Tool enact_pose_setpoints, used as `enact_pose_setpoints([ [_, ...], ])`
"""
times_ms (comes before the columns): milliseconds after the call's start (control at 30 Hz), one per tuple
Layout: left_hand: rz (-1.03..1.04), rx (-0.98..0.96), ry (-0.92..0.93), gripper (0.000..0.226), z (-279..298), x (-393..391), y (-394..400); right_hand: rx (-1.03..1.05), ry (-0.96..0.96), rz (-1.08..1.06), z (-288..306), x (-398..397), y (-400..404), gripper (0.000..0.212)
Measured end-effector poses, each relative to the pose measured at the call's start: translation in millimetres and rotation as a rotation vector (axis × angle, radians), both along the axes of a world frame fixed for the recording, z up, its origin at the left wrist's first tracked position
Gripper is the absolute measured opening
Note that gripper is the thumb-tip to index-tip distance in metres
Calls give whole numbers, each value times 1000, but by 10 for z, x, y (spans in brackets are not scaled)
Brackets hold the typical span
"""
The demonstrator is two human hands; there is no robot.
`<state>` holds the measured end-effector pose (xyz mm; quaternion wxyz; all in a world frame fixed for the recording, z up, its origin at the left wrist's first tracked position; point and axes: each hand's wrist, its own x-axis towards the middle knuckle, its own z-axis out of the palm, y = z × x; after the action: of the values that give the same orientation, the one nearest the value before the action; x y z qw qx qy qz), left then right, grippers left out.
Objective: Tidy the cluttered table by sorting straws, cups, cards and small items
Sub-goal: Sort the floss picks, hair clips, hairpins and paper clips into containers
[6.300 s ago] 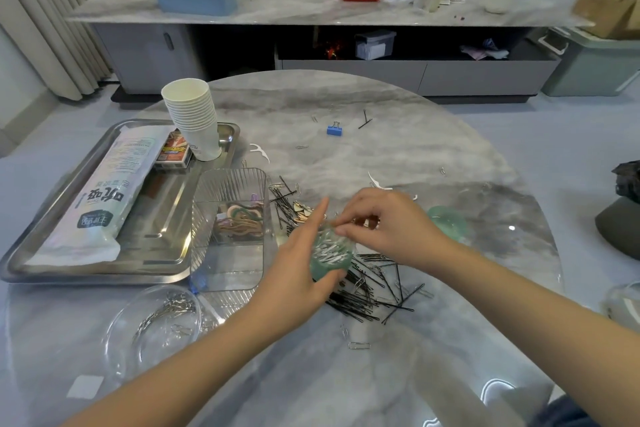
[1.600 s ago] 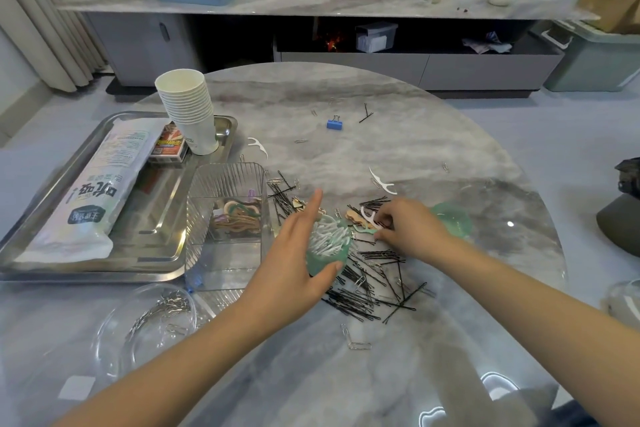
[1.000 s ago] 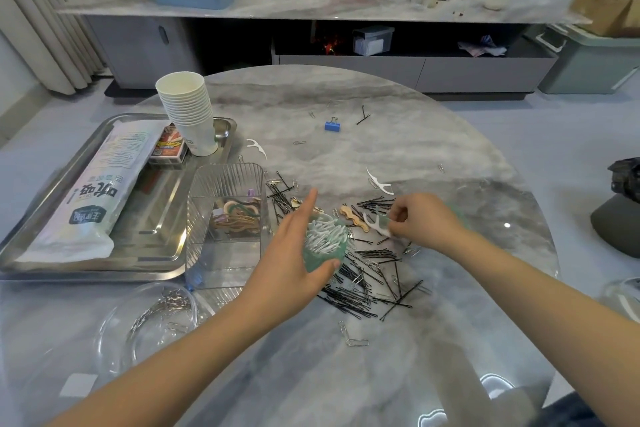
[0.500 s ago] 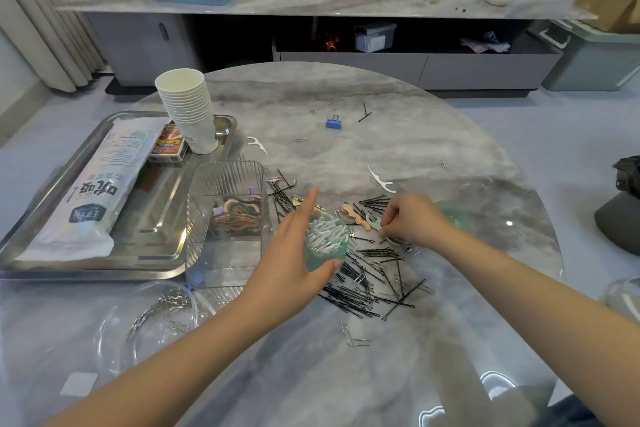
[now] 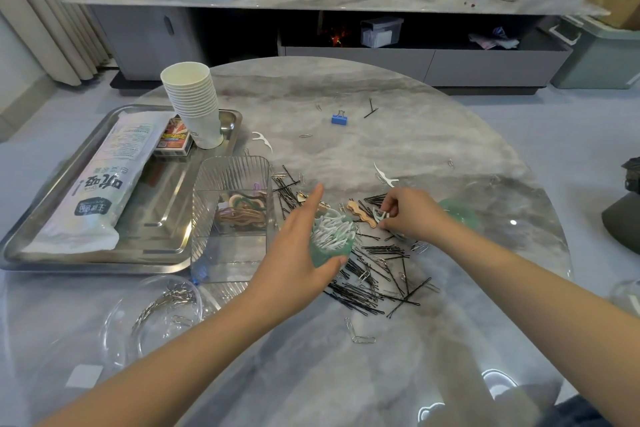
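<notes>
Green tub (image 5: 328, 255) of white floss picks (image 5: 333, 231), tilted, above scattered black hairpins (image 5: 374, 274)

Soft, even indoor light leaves only faint shadows, with bright glare spots on the glossy grey marble round table (image 5: 398, 135) near its right and near edges, while wide-angle distortion bends the edges and the corners blur slightly.

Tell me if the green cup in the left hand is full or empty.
Nearly full. The green cup, held by the left hand, is packed with white floss picks that reach its rim.
</notes>
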<state>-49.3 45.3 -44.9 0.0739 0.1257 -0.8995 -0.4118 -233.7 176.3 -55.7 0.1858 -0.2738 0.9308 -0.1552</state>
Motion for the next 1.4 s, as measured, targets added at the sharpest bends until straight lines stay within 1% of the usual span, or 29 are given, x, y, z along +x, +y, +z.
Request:
enact_pose_setpoints([
  [100,0,2,-9,98,3,6,5,-48,-66,-27,64,0,40,22],
  [167,2,8,-8,99,10,12,6,-127,-104,-58,168,29,63,21],
  [233,2,25,-4,100,21,13,9,-322,-185,-110,317,103,84,13],
  [267,3,36,-2,102,25,11,12,-450,-254,-120,414,163,91,14],
  [333,4,61,-3,105,23,4,20,-699,-413,-77,593,304,102,13],
  [367,4,77,-5,107,22,3,27,-783,-463,-41,665,380,99,13],
  [433,-1,103,-5,108,15,11,41,-857,-494,31,743,508,79,16],
  [533,-11,138,9,108,-5,12,49,-840,-468,117,706,567,29,18],
  [600,-15,162,25,107,-1,8,50,-795,-443,125,665,569,29,19],
  [633,-15,171,36,106,-1,8,49,-740,-391,134,633,573,30,19],
  [733,-29,169,58,104,-15,5,48,-545,-134,212,510,597,21,17],
  [800,-29,154,72,102,-11,3,42,-535,-42,283,491,617,9,24],
  [900,-15,147,98,98,19,-3,25,-533,11,346,509,657,-6,37],
  [967,-14,120,121,95,38,-3,26,-479,-26,385,469,726,-14,51],
  [1000,-25,102,133,93,40,-6,32,-453,-60,408,433,773,-16,53],
  [1067,-53,71,145,91,21,-19,40,-450,-135,433,402,850,-10,51],
  [1133,-57,57,136,91,4,-16,35,-510,-206,399,435,864,-5,52],
  [1200,-46,48,144,89,-1,-9,18,-607,-241,316,473,835,4,52],
  [1233,-39,42,153,88,-1,-6,9,-624,-250,284,477,820,10,54],
  [1267,-31,36,161,86,-3,-5,7,-601,-264,278,475,817,16,55],
  [1367,-14,31,200,83,-21,-10,3,-475,-290,353,431,845,22,60],
  [1400,-10,23,204,85,-24,-14,4,-480,-292,351,439,850,21,60],
])
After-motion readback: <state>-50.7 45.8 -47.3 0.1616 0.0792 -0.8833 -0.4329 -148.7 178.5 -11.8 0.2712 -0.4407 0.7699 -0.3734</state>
